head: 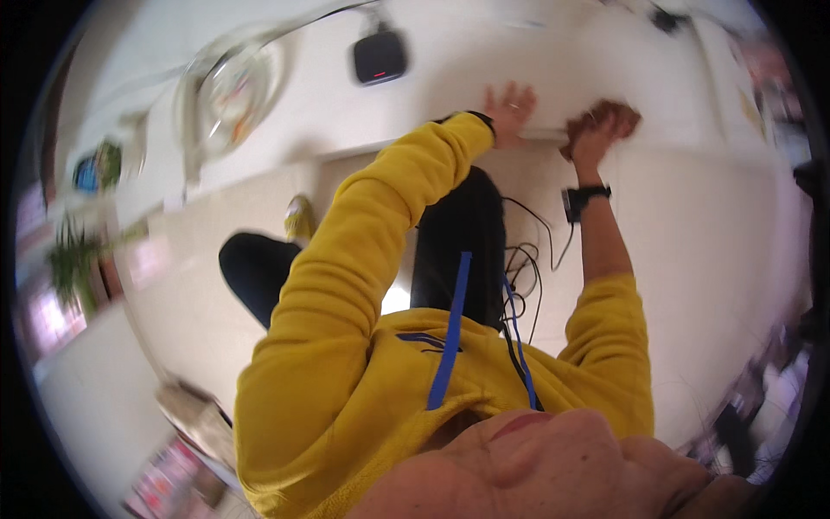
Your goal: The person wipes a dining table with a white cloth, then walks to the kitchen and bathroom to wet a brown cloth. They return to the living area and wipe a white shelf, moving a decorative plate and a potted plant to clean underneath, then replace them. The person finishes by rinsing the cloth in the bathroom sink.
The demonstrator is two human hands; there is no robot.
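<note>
My left hand point(511, 111) is raised over the front edge of a white surface point(447, 71). Its fingers are spread and it holds nothing. A dark band circles that wrist. To its right, my right hand point(596, 139) holds a crumpled brown cloth point(622, 117) against the surface near the edge; motion blur hides the exact finger positions. The right wrist bears a black device point(574, 205) on a strap, with a cable running down from it.
A black box with a red light point(380, 58) and a clear round container point(233, 100) stand on the white surface. Black cables point(528, 259) hang or lie beside my knee. A plant point(71, 259) is at far left.
</note>
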